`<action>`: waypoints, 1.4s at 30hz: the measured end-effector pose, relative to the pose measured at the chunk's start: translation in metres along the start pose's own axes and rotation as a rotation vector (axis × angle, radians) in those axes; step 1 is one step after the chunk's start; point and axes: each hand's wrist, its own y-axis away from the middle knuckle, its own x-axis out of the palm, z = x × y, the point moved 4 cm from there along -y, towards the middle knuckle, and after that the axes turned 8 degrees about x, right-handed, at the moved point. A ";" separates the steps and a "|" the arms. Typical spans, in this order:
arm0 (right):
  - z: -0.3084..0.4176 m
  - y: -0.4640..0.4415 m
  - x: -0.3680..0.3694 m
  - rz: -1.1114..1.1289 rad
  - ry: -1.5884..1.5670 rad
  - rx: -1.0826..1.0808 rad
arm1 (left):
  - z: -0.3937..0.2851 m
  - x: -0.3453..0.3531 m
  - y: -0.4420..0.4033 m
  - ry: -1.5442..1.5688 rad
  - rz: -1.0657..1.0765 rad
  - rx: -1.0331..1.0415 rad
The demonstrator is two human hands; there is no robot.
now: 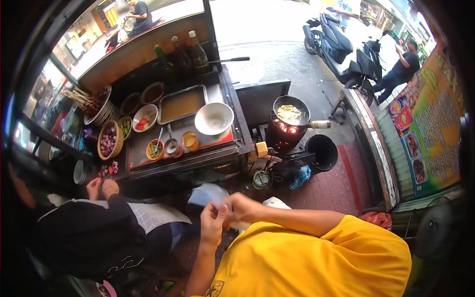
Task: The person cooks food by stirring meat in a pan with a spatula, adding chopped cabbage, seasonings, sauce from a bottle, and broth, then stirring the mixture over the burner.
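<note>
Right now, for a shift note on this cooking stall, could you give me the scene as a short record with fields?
Left hand: fingers curled, thumb up, at a pale thing too blurred to name
Right hand: beside the left, at the same thing
Pan: on the stove, food inside
Coals: glowing below the pan
Counter: white bowl beside a tray of brown liquid
Basket: holds onions
Co-worker's hands: near cut red pieces

Matt cloth shirt (307, 257), shiny metal tray (161, 113), glossy white bowl (214, 121)
</note>
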 end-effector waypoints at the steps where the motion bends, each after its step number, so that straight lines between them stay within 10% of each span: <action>1: 0.000 0.006 0.005 0.081 0.056 -0.007 | 0.008 0.013 0.003 0.186 0.060 -0.192; 10: -0.020 0.063 -0.123 -0.490 0.509 -0.231 | 0.032 0.076 0.007 0.680 -0.174 -0.202; 13: -0.037 0.083 -0.161 -0.386 0.135 -0.055 | 0.052 0.127 0.008 1.048 0.319 -0.187; 14: -0.040 0.090 -0.165 -0.073 -0.434 0.124 | 0.071 0.132 0.018 0.503 -0.161 -0.304; 17: -0.034 0.123 -0.165 0.536 -1.253 0.389 | 0.079 0.167 0.012 0.424 -0.288 -0.328; 19: -0.043 0.126 -0.182 0.546 -0.833 0.242 | 0.059 0.187 0.002 0.543 -0.249 -0.245; 21: -0.035 0.111 -0.211 0.088 0.103 -0.063 | 0.058 0.202 0.006 0.467 -0.326 -0.179; 23: -0.024 0.107 -0.234 -0.203 0.097 -0.098 | 0.085 0.210 0.015 0.690 -0.227 -0.217; 27: -0.006 0.111 -0.258 -0.308 0.121 -0.215 | 0.047 0.245 0.021 -0.199 0.037 -0.004; 31: -0.027 0.121 -0.246 0.247 -0.771 0.359 | 0.078 0.232 0.017 0.153 -0.007 -0.283; 35: -0.086 0.124 -0.242 0.736 -1.084 0.394 | 0.079 0.233 0.002 0.802 -0.148 -0.281; 38: -0.055 0.118 -0.241 0.246 -1.077 0.514 | 0.080 0.242 0.016 0.886 -0.029 -0.277; 42: -0.075 0.093 -0.248 0.151 -0.568 0.364 | 0.075 0.242 0.012 0.900 -0.006 -0.342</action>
